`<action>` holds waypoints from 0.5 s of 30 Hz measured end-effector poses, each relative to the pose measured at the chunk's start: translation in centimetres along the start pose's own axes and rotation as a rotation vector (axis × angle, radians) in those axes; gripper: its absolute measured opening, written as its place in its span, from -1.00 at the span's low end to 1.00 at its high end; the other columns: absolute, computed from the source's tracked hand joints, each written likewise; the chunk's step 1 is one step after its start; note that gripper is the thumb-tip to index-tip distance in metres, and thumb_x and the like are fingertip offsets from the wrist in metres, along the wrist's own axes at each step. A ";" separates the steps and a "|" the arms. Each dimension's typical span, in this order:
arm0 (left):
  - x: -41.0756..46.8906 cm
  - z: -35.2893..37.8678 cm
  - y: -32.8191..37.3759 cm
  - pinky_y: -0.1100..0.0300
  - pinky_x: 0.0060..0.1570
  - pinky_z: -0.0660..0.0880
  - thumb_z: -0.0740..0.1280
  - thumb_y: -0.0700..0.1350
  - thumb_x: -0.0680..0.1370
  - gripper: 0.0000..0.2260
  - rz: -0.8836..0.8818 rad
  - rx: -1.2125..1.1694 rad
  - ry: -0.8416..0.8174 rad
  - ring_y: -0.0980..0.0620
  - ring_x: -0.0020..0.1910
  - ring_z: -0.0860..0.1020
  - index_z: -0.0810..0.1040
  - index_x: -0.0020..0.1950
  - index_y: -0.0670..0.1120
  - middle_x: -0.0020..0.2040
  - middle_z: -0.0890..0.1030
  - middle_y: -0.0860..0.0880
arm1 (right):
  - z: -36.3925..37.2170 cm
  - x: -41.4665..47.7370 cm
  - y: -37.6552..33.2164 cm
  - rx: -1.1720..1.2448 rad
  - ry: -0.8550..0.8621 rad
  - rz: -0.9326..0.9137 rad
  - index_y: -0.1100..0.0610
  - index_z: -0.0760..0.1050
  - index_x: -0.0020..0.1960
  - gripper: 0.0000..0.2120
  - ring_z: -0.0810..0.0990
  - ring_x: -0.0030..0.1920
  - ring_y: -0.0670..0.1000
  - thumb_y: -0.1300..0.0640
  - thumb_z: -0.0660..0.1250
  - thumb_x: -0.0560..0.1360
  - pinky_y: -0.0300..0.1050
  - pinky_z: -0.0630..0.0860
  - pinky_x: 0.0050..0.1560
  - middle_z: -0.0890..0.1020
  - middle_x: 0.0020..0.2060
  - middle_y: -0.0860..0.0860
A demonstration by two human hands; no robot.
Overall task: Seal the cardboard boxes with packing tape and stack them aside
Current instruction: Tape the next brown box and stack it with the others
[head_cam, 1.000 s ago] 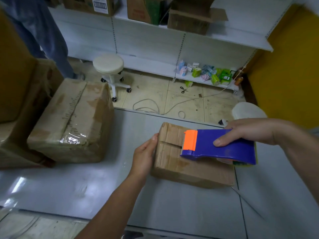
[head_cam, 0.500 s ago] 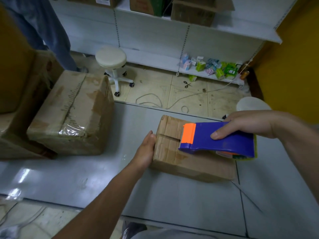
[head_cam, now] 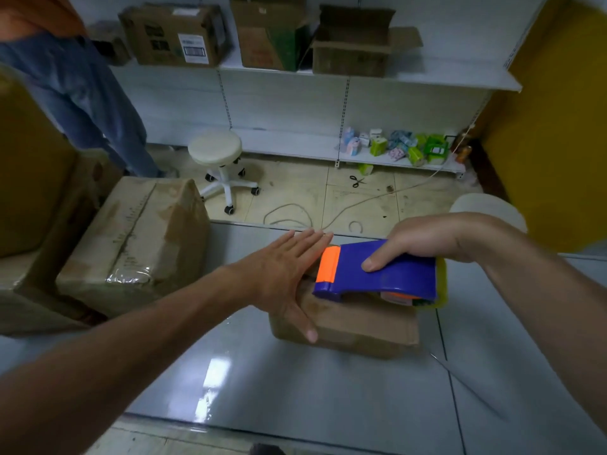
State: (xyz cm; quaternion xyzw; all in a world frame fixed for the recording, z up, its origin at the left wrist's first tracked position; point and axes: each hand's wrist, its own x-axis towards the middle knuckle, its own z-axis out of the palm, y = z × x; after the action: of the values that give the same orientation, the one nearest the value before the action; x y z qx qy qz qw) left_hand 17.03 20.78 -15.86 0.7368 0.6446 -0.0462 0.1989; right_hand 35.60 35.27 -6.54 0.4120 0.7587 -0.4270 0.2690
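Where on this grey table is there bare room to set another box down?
Widest: the near part of the table, in front of the small box. A narrower strip lies between small box and big box. The left edge is crowded with stacked boxes.

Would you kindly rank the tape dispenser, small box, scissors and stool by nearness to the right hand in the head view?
1. Tape dispenser: held in the right hand.
2. Small box: just beneath.
3. Scissors: floor beyond.
4. Stool: floor, far left.

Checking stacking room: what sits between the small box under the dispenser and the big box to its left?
Head view: only bare table between small box and big box, with the left forearm stretched over it.
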 end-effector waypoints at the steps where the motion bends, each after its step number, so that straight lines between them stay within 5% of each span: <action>1: 0.0 0.0 0.1 0.05 0.54 -0.22 0.34 0.55 0.17 0.29 -0.006 0.003 -0.003 0.08 0.56 -0.27 -0.37 0.56 0.00 0.60 -0.26 0.01 | -0.1 0.0 0.0 -0.003 -0.007 -0.005 0.11 0.63 -0.03 -0.67 0.68 -0.19 0.00 -0.13 0.46 0.37 -0.18 0.52 -0.16 0.73 -0.18 0.03; 8: -0.3 -0.1 0.3 0.20 0.47 0.13 0.35 0.52 0.18 0.15 -0.038 -0.059 0.103 0.08 0.48 0.13 -0.04 0.58 0.03 0.53 0.15 0.03 | -0.4 -0.8 1.4 -0.010 -0.072 -0.062 0.10 0.62 0.01 -0.63 0.69 -0.13 -0.01 -0.17 0.43 0.39 -0.20 0.54 -0.12 0.73 -0.14 0.02; 11: -0.5 -0.3 0.8 0.29 0.40 0.11 0.44 0.47 0.21 0.11 -0.048 -0.076 0.109 0.11 0.45 0.17 0.04 0.57 0.03 0.51 0.19 0.05 | 0.0 -1.3 2.2 0.003 -0.070 -0.108 0.11 0.63 0.02 -0.61 0.69 -0.13 -0.01 -0.18 0.42 0.39 -0.18 0.53 -0.08 0.73 -0.13 0.02; 15: -0.7 -0.3 1.1 0.20 0.46 0.14 0.24 0.65 0.08 0.23 -0.093 -0.059 0.078 0.08 0.49 0.14 -0.01 0.58 0.03 0.54 0.14 0.04 | -0.3 -2.1 3.6 0.028 -0.064 -0.133 0.10 0.63 -0.05 -0.68 0.68 -0.21 -0.05 -0.15 0.41 0.42 -0.23 0.51 -0.17 0.73 -0.17 0.02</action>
State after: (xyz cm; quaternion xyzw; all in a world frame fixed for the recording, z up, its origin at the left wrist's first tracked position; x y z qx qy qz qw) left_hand 17.94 20.18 -15.09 0.7010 0.6865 -0.0077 0.1928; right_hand 39.75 35.75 -6.35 0.3505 0.7692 -0.4677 0.2585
